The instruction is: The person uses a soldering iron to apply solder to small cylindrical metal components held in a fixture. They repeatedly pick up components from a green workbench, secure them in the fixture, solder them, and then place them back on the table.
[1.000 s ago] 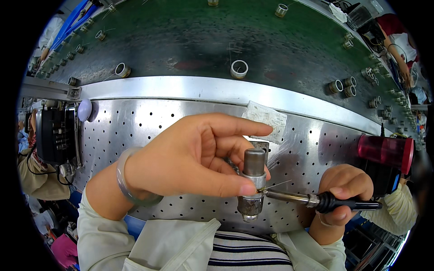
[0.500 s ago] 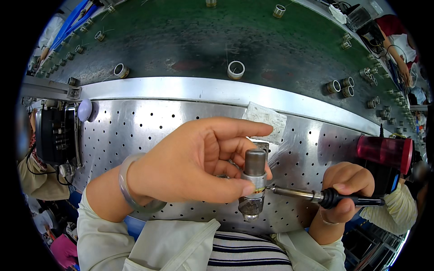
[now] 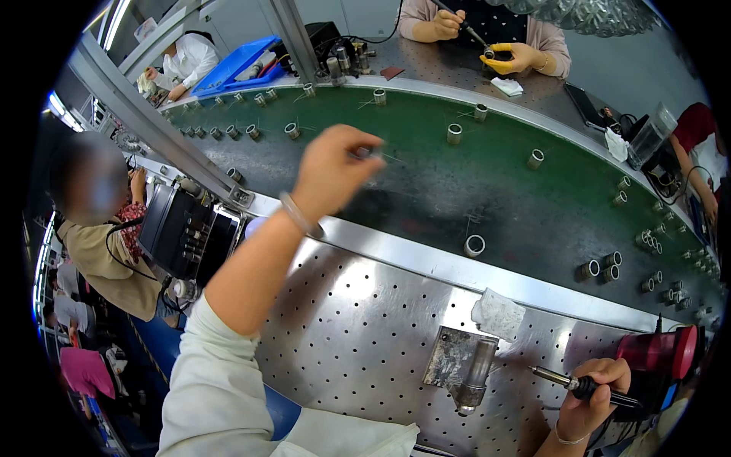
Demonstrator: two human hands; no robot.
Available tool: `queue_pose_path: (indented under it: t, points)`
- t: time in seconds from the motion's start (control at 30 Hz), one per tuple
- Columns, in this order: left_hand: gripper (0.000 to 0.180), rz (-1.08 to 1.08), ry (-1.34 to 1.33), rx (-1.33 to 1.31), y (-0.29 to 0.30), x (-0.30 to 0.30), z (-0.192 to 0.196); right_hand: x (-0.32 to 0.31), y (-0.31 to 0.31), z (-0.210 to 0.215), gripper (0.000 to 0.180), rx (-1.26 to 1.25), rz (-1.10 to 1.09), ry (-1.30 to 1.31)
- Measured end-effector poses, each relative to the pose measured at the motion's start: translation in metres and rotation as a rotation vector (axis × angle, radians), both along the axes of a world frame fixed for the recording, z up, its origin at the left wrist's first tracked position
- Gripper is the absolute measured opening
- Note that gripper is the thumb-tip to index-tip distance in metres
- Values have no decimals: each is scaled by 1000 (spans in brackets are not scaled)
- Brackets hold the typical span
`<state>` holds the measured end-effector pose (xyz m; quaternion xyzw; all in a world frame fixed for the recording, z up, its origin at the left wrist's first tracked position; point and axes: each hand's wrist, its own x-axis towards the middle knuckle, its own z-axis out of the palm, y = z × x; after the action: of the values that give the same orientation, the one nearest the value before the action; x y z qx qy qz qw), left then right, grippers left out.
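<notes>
My left hand (image 3: 335, 169) reaches out over the green belt (image 3: 411, 183), fingers closed on a small metal ring (image 3: 367, 152), mostly hidden by the fingers. A thin wire sticks out from it to the right. My right hand (image 3: 595, 396) is wrapped round a soldering iron (image 3: 585, 387), its bare tip pointing left above the perforated metal tabletop. Left of that tip stands a metal holder with a cylindrical post (image 3: 480, 364), fixed by a dark, stained plate (image 3: 448, 356). A folded whitish cloth (image 3: 499, 314) lies just behind the holder.
Several metal rings with thin wires stand along the belt, one ring (image 3: 474, 245) close to its near edge. A red cylindrical container (image 3: 659, 352) is at the right. A black device (image 3: 173, 232) sits at the left, near a metal post. A co-worker's gloved hand (image 3: 512, 59) works across the belt.
My left hand has left the holder and swung forward and left over the belt, carrying the ring. The soldering iron's tip has come away from the post. The view has tilted up.
</notes>
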<state>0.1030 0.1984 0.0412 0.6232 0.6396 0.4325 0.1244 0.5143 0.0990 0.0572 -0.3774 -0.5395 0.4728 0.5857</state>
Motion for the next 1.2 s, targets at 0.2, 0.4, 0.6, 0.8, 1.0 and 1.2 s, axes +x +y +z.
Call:
queue_pose_path:
  t: [0.2, 0.4, 0.6, 0.8, 1.0, 1.2]
  points:
    - [32, 292, 315, -194, 21, -108, -27, -5, 7, -4, 32, -13, 126, 247]
    - [59, 157, 614, 89, 7, -53, 7, -5, -1, 1, 32, 44, 54, 276]
    - [29, -312, 408, 132, -10, 80, 32, -1, -2, 8, 30, 1, 95, 301]
    - [27, -583, 351, 133, 33, 159, 16, 13, 7, 13, 27, 45, 121, 277]
    - [35, -770, 237, -165, 77, 253, -1, 23, 4, 13, 20, 80, 89, 383]
    - [35, -810, 283, -143, 81, 278, -28, 25, 3, 9, 23, 92, 89, 327]
